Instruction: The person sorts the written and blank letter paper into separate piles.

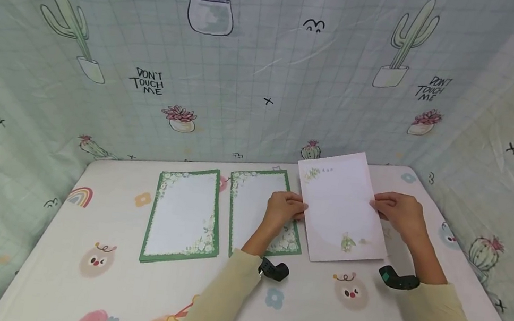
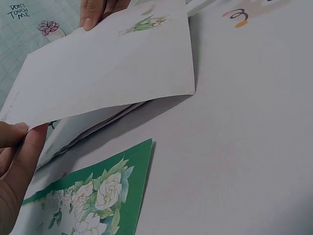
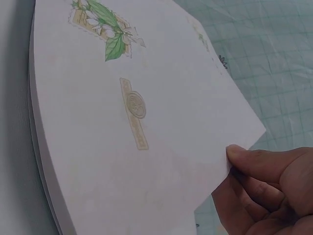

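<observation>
A white sheet of paper (image 1: pixel 339 208) with small green floral prints is lifted at the right of the table. My left hand (image 1: pixel 282 209) pinches its left edge, thumb on top and fingers underneath. On the opposite long edge, my right hand (image 1: pixel 398 214) pinches it between thumb and fingers (image 3: pixel 266 193). Below the raised sheet, the edges of more white paper (image 2: pixel 93 122) show in the left wrist view. A green-bordered floral sheet (image 1: pixel 252 202) lies under my left hand and wrist, which cover part of it.
Farther left lies a stack of green-bordered floral sheets (image 1: pixel 184 216), slightly fanned at its edges. The tablecloth (image 1: pixel 125 294) carries cartoon prints. Behind and beside the table hangs a cactus-print curtain (image 1: pixel 248 74). Each wrist wears a black device (image 1: pixel 274 270).
</observation>
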A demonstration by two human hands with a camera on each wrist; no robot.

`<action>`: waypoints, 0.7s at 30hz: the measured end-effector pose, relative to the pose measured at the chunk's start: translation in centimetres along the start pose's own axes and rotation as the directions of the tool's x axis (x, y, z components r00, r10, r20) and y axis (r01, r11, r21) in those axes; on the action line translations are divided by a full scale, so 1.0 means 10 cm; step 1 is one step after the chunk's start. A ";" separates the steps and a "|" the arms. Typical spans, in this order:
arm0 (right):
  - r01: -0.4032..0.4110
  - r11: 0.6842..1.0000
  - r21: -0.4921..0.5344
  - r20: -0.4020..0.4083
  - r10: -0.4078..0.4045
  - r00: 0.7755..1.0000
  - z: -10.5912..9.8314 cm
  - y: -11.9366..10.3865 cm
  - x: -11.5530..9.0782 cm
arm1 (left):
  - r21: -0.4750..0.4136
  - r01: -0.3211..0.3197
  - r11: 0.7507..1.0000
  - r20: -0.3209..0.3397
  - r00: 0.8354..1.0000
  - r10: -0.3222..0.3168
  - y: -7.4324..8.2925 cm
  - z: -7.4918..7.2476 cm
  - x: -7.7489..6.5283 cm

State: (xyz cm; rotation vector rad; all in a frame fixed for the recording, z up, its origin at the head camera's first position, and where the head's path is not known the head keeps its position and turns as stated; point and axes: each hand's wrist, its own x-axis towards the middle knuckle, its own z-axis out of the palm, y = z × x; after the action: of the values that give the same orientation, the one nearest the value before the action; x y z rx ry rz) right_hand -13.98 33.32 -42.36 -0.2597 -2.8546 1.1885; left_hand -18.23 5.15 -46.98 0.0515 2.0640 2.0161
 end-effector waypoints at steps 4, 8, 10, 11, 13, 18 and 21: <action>-0.006 1.000 0.012 0.014 0.006 1.000 -0.01 0.01 0.00 | 0.009 0.004 1.000 -0.004 1.000 -0.004 -0.01 0.02 0.01; -0.017 1.000 0.018 0.020 0.017 1.000 -0.03 0.03 0.02 | 0.025 0.002 1.000 -0.004 1.000 -0.002 -0.01 0.03 0.04; -0.024 0.999 0.026 0.017 0.024 1.000 -0.03 0.03 0.04 | 0.024 0.000 1.000 -0.005 1.000 0.001 0.00 0.03 0.05; -0.028 0.999 0.026 0.016 0.028 0.999 -0.03 0.03 0.04 | 0.020 0.001 1.000 -0.006 1.000 -0.001 0.00 0.03 0.05; -0.036 0.999 0.034 0.025 0.035 0.999 -0.03 0.04 0.05 | 0.011 0.008 1.000 -0.009 1.000 -0.008 0.00 0.03 0.05; -0.039 0.997 0.062 0.057 0.035 0.998 -0.03 0.10 0.08 | -0.006 0.019 1.000 -0.007 1.000 -0.019 -0.02 0.05 0.06; -0.035 0.997 0.066 0.066 0.030 0.997 -0.05 0.15 0.10 | -0.018 0.022 1.000 -0.003 1.000 -0.022 -0.04 0.08 0.08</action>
State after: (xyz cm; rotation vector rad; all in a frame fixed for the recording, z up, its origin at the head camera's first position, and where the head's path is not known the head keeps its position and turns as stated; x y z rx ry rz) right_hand -14.75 34.89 -43.07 -0.2707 -2.8688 1.3204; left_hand -18.79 6.13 -47.47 0.0219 2.0384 2.0228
